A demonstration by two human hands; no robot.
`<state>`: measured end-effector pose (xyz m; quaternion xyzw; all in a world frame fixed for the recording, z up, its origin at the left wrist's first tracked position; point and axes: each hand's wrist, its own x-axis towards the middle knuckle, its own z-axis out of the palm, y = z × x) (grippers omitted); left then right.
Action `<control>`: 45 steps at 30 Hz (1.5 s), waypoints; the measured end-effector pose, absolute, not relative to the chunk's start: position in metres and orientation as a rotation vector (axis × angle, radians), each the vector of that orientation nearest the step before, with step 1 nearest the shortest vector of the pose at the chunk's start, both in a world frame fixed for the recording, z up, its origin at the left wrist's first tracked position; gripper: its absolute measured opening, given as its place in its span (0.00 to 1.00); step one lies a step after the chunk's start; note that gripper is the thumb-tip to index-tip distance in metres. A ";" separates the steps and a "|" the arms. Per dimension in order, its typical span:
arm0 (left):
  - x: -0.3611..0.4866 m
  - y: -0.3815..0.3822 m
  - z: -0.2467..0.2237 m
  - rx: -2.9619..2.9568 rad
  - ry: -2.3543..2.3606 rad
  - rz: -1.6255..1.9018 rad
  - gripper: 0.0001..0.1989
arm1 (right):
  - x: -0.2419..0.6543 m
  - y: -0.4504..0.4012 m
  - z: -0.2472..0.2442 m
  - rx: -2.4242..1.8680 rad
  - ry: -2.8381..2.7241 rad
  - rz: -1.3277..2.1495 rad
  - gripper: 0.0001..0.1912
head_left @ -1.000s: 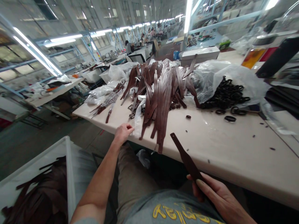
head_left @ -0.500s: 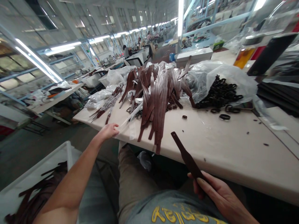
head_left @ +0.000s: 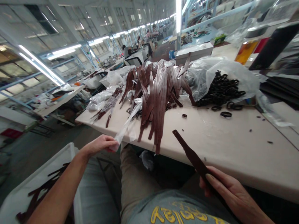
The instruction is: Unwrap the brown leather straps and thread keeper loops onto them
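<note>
My left hand (head_left: 101, 145) is closed on the end of a clear plastic strip (head_left: 128, 124), just off the table's front edge. The strip stretches taut up to the pile on the table. In my right hand (head_left: 227, 185) is a dark brown leather strap (head_left: 189, 152), pinched between thumb and fingers. Its narrow end, with a small hole, points up and away over the table edge. Between the hands, brown straps (head_left: 153, 102) lie heaped, their ends hanging toward me; some look like zipper tapes.
The pale table (head_left: 210, 133) carries a plastic bag of black loops (head_left: 221, 90), a few loose loops and small dark bits. A white bin (head_left: 76, 180) holding brown straps stands low at left. A white box (head_left: 193, 56) and an amber bottle (head_left: 246, 51) stand behind.
My left hand has drawn back toward me and down, pulling the clear strip out longer. My right hand, with the leather strap, has shifted slightly right.
</note>
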<state>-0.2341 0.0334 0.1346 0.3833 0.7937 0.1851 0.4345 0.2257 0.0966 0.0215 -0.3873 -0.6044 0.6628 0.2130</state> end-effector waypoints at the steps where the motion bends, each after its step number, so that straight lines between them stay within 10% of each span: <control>1: -0.220 0.034 0.128 0.902 1.909 0.620 0.19 | 0.226 0.099 0.023 -1.061 -1.682 1.828 0.22; 10: -0.078 0.094 0.064 0.286 1.249 1.576 0.17 | 0.222 0.098 0.053 -0.941 -1.885 1.815 0.17; 45: -0.037 0.113 0.061 0.218 1.115 1.619 0.10 | 0.201 0.093 0.050 -1.141 -2.300 1.087 0.18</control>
